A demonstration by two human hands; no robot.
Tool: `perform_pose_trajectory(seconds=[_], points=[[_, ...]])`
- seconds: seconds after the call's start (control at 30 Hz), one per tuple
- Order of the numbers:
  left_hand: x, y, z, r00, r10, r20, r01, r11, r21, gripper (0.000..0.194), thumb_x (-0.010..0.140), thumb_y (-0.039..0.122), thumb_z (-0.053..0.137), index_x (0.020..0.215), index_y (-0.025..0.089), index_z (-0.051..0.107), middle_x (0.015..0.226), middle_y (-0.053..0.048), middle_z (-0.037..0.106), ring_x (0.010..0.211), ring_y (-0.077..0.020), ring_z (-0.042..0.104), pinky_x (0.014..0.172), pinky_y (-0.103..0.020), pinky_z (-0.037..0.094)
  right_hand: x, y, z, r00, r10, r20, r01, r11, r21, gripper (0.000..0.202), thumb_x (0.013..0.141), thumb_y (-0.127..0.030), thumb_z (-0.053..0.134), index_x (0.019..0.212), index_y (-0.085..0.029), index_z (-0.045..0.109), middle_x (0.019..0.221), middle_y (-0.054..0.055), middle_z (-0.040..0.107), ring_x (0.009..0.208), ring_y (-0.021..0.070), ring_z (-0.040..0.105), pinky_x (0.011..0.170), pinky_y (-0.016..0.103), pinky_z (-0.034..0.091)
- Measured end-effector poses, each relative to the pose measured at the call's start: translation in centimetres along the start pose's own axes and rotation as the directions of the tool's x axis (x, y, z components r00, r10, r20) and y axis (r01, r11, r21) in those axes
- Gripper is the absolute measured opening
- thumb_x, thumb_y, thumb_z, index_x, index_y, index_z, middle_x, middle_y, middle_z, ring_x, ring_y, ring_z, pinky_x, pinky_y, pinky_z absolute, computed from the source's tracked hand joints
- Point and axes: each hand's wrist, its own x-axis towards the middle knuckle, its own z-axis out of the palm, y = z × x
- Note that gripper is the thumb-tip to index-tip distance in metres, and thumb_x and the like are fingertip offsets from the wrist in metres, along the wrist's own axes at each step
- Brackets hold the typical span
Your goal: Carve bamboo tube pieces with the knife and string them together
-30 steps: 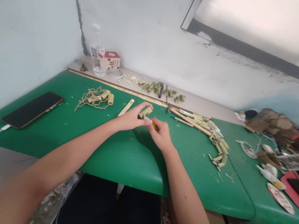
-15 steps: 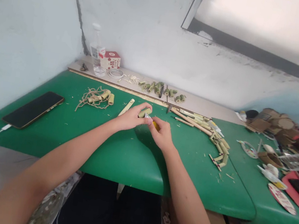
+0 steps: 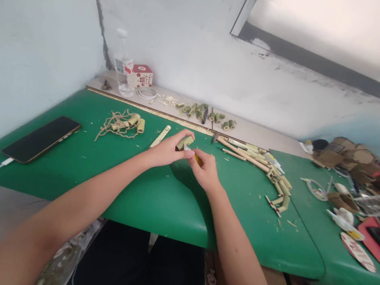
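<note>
1. I see the left hand (image 3: 166,152) holding a tube (image 3: 185,142) over the bench (image 3: 162,205), between its front and back edges.
2. The right hand (image 3: 205,170) grips a yellow knife (image 3: 199,160), blade by the tube.
3. A phone (image 3: 42,139) lies near the bench's left edge.

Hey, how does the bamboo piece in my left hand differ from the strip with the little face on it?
The bamboo piece is gripped in your left hand; the strip lies on the green mat. The bamboo piece looks short and stubby; the strip looks longer and slimmer. The strip bears dark face marks; none show on the bamboo piece. Both are pale yellowish green.
</note>
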Motion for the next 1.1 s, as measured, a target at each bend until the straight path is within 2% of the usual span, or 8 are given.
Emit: perform_pose_trajectory(seconds=[0.13,0.27,0.47,0.7,0.9,1.1], points=[[0.1,0.0,0.0,1.0,0.001,-0.018,-0.001,1.0,0.009,0.039,0.095,0.046,0.073,0.121,0.025,0.054,0.077,0.006,0.039,0.067,-0.0128,0.036,0.062,-0.025,0.028,0.0,0.2,0.0,0.999,0.011,-0.033,-0.012,1.0,-0.022,0.058,0.102,-0.07,0.052,0.094,-0.018,0.076,0.066,0.001,0.063,0.06,0.0158,0.049,0.059,0.03,0.034],[0.3,-0.3,0.0,1.0,0.009,-0.029,-0.009,1.0,0.005,0.038,0.095,0.045,0.074,0.119,0.024,0.055,0.075,0.007,0.037,0.067,-0.0128,0.033,0.062,-0.026,0.027,0.0,0.2,0.0,0.999,0.012,-0.044,-0.014,0.998,-0.06,0.061,0.102,-0.073,0.05,0.094,-0.018,0.077,0.065,0.002,0.063,0.059,0.0162,0.05,0.06,0.03,0.035],[0.5,-0.7,0.3,0.998,0.02,-0.063,-0.022,0.999,-0.035,0.036,0.094,0.047,0.075,0.112,0.023,0.055,0.075,0.006,0.04,0.067,-0.0124,0.035,0.062,-0.025,0.029,-0.1,0.3,0.1,0.996,0.009,-0.094,-0.018,0.995,-0.094,0.056,0.102,-0.069,0.052,0.092,-0.019,0.076,0.066,0.002,0.063,0.06,0.0171,0.05,0.06,0.031,0.034],[0.1,-0.2,0.3,1.0,-0.017,-0.001,0.017,0.993,-0.114,0.051,0.092,0.04,0.076,0.133,0.028,0.049,0.079,0.007,0.042,0.065,-0.0115,0.042,0.062,-0.023,0.036,0.0,0.1,0.0,1.0,-0.015,-0.005,0.015,1.0,0.003,0.057,0.102,-0.069,0.051,0.089,-0.018,0.074,0.065,0.001,0.06,0.059,0.0154,0.047,0.059,0.03,0.035],[-0.1,0.1,-0.1,1.0,0.023,0.014,-0.023,1.0,-0.021,0.041,0.095,0.039,0.072,0.127,0.028,0.05,0.081,0.006,0.041,0.066,-0.0114,0.042,0.064,-0.024,0.035,-0.1,0.0,-0.1,0.999,-0.019,0.031,0.018,0.999,0.034,0.062,0.102,-0.073,0.048,0.088,-0.018,0.073,0.064,0.0,0.057,0.059,0.0151,0.045,0.059,0.03,0.033],[-0.1,0.3,-0.6,0.999,0.016,0.028,-0.017,0.999,0.043,0.043,0.094,0.044,0.076,0.125,0.027,0.051,0.084,0.006,0.044,0.07,-0.012,0.044,0.065,-0.024,0.035,-0.1,0.1,-0.2,0.999,-0.03,0.019,0.03,0.999,-0.031,0.061,0.103,-0.072,0.047,0.09,-0.018,0.074,0.064,0.001,0.06,0.059,0.0157,0.047,0.06,0.03,0.034]])
